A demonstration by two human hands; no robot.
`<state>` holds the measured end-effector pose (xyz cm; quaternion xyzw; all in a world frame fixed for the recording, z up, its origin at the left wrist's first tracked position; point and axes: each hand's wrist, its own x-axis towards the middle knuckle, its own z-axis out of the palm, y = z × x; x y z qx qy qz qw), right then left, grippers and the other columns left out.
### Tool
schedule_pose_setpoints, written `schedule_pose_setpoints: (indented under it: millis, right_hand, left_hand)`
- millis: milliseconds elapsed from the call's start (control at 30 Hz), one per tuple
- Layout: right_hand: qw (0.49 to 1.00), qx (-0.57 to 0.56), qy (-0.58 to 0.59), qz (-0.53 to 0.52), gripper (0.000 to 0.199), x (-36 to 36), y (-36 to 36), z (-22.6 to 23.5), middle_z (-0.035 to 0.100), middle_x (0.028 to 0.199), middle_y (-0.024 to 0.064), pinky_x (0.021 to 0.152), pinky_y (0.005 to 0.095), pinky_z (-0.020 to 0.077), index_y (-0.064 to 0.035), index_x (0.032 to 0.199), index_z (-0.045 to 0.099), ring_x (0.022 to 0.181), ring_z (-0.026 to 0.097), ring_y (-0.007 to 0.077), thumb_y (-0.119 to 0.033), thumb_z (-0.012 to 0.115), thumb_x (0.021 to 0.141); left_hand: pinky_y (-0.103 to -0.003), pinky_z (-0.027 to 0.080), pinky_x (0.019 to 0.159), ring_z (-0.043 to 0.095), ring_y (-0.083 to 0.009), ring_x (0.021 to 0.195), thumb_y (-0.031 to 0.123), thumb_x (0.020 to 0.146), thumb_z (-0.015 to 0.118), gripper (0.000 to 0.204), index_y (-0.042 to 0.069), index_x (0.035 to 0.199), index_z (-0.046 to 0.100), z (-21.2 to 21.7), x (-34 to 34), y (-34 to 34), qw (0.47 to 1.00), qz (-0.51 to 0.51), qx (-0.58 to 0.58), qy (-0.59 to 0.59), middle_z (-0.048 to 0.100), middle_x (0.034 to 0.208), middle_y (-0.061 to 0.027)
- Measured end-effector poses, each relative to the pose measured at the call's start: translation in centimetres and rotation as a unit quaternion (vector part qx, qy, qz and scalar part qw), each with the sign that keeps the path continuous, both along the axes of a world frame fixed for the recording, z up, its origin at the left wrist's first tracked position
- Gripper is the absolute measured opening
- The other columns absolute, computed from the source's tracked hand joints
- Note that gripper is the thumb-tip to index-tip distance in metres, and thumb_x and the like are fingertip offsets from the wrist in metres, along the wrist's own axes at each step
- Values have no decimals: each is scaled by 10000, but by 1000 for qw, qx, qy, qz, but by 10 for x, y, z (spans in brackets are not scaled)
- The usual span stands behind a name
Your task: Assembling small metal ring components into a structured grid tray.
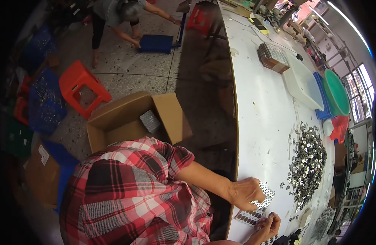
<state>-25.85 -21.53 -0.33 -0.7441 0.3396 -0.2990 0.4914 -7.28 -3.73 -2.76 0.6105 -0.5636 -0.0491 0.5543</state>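
Left hand (pixel 246 192): rests palm down on the near edge of the white surface (pixel 265 110), fingers (pixel 257 199) bent and pressed onto the upper end of a strip of small parts. Whether they pinch the strip or only hold it flat cannot be told.

Strip of small parts (pixel 257 206): a flat card set with rows of small pieces, dark and brown at its lower end, pale and shiny at the upper end. It lies on the surface at the near edge, between the two hands, slanting up to the right.

Right hand (pixel 268 226): at the bottom edge of the view, just below the strip, fingers curled together. What they hold, if anything, is too small to tell.

Pile of small metal pieces (pixel 307 163): loose, silvery, heaped on the surface to the right of the hands, near but apart from the strip.

White tray (pixel 304 83): farther along the surface, beside a green basin (pixel 337 92) that sits on a blue tray (pixel 321 112).

Filled box of parts (pixel 273 57): beyond the white tray.

Open cardboard box (pixel 133 120): on the floor left of the surface, a small grey packet inside.

Red stool (pixel 82 87): on the floor, left of the box.

Another person (pixel 118 12): far off, bending over a blue crate (pixel 156 43).
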Motion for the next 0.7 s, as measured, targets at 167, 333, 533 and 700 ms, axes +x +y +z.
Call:
schedule_pose_setpoints:
  millis: [167, 333, 533, 700]
  right_hand:
    - [999, 40, -2, -10, 153, 6, 9, 4, 603, 694, 44, 489, 226, 383, -17, 1064, 682, 567, 488, 96, -122, 656, 956]
    - [998, 37, -30, -30, 126, 0, 2, -3, 609, 708, 43, 459, 212, 370, -36, 1074, 664, 554, 490, 93, -45, 649, 950]
    - [995, 72, -55, -43, 58, 6, 11, 2, 541, 685, -2, 375, 191, 299, -34, 992, 611, 484, 450, 45, -66, 639, 953]
    - [995, 53, -66, -53, 61, 10, 13, -1, 540, 660, -28, 361, 169, 264, -71, 946, 626, 452, 427, 19, -60, 682, 927]
  left_hand:
    - [-452, 507, 622, 656, -388, 671, 176, 754, 674, 169, 15, 804, 683, 10, 20, 4, 999, 26, -7, 48, 650, 705, -199]
    - [-440, 522, 637, 673, -368, 680, 204, 796, 694, 188, 27, 858, 702, 11, 27, 4, 996, 26, 11, 84, 663, 710, -190]
    - [-445, 564, 737, 708, -344, 731, 289, 826, 744, 359, 88, 1112, 661, 13, 85, -17, 994, 83, -14, -67, 707, 797, -158]
    - [-443, 535, 929, 691, -360, 1029, 356, 765, 785, 578, 59, 1239, 638, 66, 230, -50, 968, 218, 107, -62, 714, 1086, -213]
